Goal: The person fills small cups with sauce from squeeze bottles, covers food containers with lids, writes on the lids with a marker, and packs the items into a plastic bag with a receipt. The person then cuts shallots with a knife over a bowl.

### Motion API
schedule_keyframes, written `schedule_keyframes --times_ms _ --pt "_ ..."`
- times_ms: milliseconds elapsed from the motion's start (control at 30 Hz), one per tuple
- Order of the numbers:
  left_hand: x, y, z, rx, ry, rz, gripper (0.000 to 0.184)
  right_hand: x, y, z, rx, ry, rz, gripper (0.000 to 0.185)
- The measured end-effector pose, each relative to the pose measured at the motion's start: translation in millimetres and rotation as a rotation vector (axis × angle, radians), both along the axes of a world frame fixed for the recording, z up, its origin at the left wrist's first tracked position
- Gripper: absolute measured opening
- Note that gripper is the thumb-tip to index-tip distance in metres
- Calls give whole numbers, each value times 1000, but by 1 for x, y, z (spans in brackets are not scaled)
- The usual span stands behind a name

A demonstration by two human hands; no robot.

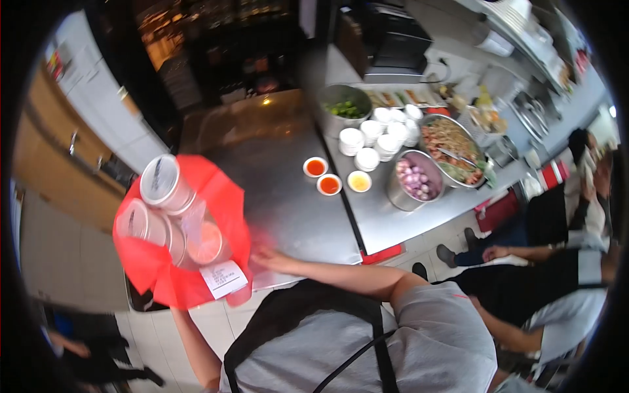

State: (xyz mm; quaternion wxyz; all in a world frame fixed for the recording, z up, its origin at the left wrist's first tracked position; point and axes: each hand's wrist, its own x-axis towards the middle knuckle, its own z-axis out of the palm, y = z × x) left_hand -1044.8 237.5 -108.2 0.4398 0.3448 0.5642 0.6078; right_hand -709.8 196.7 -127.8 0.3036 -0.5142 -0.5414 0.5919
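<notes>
Red bag (226, 187) is at L end of the steel counter (282, 213), mouth wide open; can't tell if it rests on the counter or is held just off it. Inside: several clear plastic tubs (160, 177), tilted & packed close, incl. one w/ orange-pink contents on the R side. White receipt (223, 280) is against the bag's near side, print too small to read. R hand (270, 259) is at the bag's R edge, blurred; can't tell if fingers are closed on it. L forearm (200, 354) runs up to the bag, L hand hidden behind it, so can't tell that grip either. To the R: 2 small cups of red-orange sauce (315, 168) & 1 of yellow sauce (360, 181), near a dark seam (350, 226). Beyond: stacks of white cups (386, 134), metal pot (401, 198) w/ purple onions (413, 180), mixed food (445, 137) in a big bowl (460, 185), & chopped greens (344, 109) in another pot (347, 93). Co-workers (550, 281) at far R; another person (92, 357) partly shows, bottom L.
</notes>
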Motion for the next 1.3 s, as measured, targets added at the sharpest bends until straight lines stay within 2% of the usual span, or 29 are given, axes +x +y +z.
schedule_keyframes --times_ms 33,100,233,267,333,400,433,533,600,667,700,733,800,833,867,900,933,967,1000,1033,1067,1133,1233,1300 --pt "4 7 0 -6 -65 -35 41 -5 4 5 -90 112 46 64" --pt "11 17 1 -6 -167 -120 41 -18 6 54 -203 529 97 57" --pt "22 24 6 1 -328 -292 42 -38 28 125 -279 585 -131 45" --pt "24 26 6 5 -365 -341 42 -44 44 105 -253 651 -167 40" --pt "30 34 1 25 -439 -441 42 -37 64 104 -266 590 -209 36" --pt "39 46 -12 35 -503 -478 42 -33 96 88 -265 739 -298 32" --pt "42 62 -29 34 -525 -448 41 -26 112 85 -290 743 -300 32" --pt "80 88 -5 -199 -578 -147 35 -7 140 118 -319 780 -374 31" --pt "96 121 -19 -247 -648 -58 27 9 161 104 -236 844 -350 35" --pt "110 151 -32 -221 -756 -23 23 24 171 100 -214 876 -469 41" --pt "118 165 -35 -210 -732 10 17 34 181 81 14 827 -450 49" --pt "124 181 -36 -210 -732 -3 17 40 172 92 24 827 -460 49" --pt "143 206 -40 -203 -734 73 14 63 139 121 210 147 -719 53" --pt "146 214 -39 -185 -750 32 16 76 118 142 350 113 -712 54" --pt "140 236 -68 -81 -824 -134 20 94 95 162 490 64 -711 57" --pt "160 234 -37 -83 -785 4 23 117 72 178 599 34 -725 51" --pt "165 242 -46 30 -793 -18 25 131 39 216 720 -82 -748 50" --pt "160 267 -63 -32 -710 -87 28 150 7 251 804 -42 -732 53" --pt "165 281 -65 -70 -734 -42 29 163 -35 296 804 -82 -650 50" --pt "162 292 -74 -21 -749 -142 28 176 -77 340 822 -88 -521 56" --pt "158 311 -91 -33 -735 -163 29 174 -119 372 952 -203 -499 55" --pt "160 322 -86 -60 -690 -96 27 163 -184 423 1109 -389 -353 53" --pt "169 317 -65 -111 -640 10 27 133 -244 465 1240 -605 -6 51" --pt "166 325 -68 -132 -664 -15 28 119 -259 472 1241 -687 200 50"
